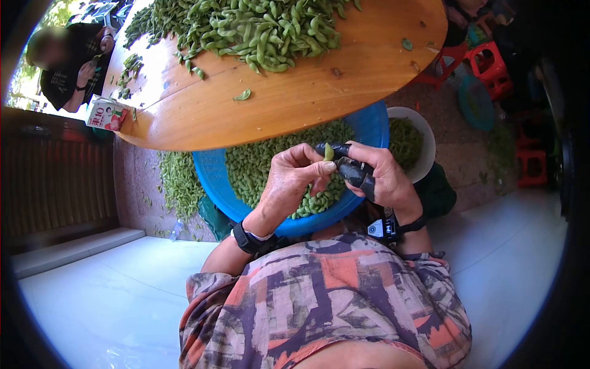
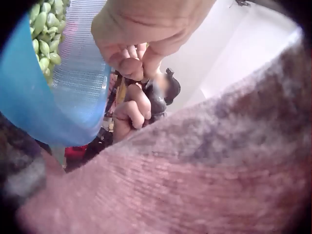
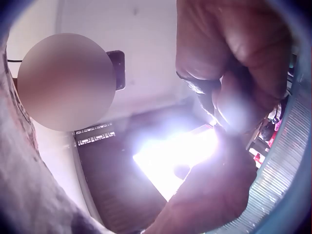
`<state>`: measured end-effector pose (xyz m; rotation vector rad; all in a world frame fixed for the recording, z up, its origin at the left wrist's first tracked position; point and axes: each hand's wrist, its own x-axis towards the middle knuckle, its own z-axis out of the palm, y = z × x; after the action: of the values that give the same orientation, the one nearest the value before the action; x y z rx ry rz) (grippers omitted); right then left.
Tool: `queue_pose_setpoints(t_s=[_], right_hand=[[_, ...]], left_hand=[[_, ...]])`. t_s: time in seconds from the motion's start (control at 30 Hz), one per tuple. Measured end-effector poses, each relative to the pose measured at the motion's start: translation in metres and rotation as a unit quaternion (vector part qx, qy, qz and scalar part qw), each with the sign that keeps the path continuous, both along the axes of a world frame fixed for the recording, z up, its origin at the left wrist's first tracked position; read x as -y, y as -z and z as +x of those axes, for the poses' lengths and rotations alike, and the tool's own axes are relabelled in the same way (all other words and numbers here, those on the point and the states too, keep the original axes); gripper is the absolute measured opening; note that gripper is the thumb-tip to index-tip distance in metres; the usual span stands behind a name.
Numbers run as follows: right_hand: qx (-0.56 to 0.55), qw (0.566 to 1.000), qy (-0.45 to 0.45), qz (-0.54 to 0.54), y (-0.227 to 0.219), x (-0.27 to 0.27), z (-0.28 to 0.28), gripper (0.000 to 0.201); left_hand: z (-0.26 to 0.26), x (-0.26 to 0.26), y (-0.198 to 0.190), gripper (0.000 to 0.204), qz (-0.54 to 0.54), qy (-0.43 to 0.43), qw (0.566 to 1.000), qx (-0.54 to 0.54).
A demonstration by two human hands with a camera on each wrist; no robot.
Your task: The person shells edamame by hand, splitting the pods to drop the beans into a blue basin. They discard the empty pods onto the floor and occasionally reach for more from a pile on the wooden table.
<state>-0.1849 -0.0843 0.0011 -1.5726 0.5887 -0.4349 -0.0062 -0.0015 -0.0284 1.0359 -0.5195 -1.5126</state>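
"What colours dominate the scene?"
"Green: bean pods (image 1: 264,34) heaped on a glossy orange-brown, wood-grained bench (image 1: 295,98), with green shelled beans (image 1: 246,169) against a bright blue basin (image 1: 207,172) and a white tub (image 1: 429,141)."
"And up close?"
"A yellow-green pod (image 1: 329,152), black finger covers (image 1: 358,174) on the right hand (image 1: 393,181) and a black wristband (image 1: 246,238)."
"The clothing?"
"A shirt (image 1: 338,289) patterned in blocky patches of coral, dark purple and cream; farther off, a black top (image 1: 77,49)."
"Other accents?"
"Red stools (image 1: 488,64), a white-and-red carton (image 1: 106,114) and a dark brown slatted panel (image 1: 58,178)."
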Motion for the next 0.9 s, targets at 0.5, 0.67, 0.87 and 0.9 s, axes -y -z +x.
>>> queue_pose_setpoints(t_s=[0.5,0.67,0.87,0.9], right_hand=[[-0.007,0.998,0.008,-0.064,-0.004,-0.003,0.000,0.021],[0.029,0.999,0.026,0.019,0.007,-0.007,-0.001,0.017],[0.041,0.984,0.042,0.166,0.008,-0.011,0.001,0.013],[-0.009,0.993,0.060,0.097,0.008,-0.012,0.003,0.012]], left_hand=[[0.000,-0.004,0.004,0.020,0.013,0.033,0.999,0.004],[-0.003,-0.005,0.006,0.020,0.031,0.027,0.995,-0.094],[0.001,-0.005,0.012,0.017,0.005,0.074,0.983,-0.168],[0.001,-0.005,0.012,0.016,0.005,0.063,0.989,-0.133]])
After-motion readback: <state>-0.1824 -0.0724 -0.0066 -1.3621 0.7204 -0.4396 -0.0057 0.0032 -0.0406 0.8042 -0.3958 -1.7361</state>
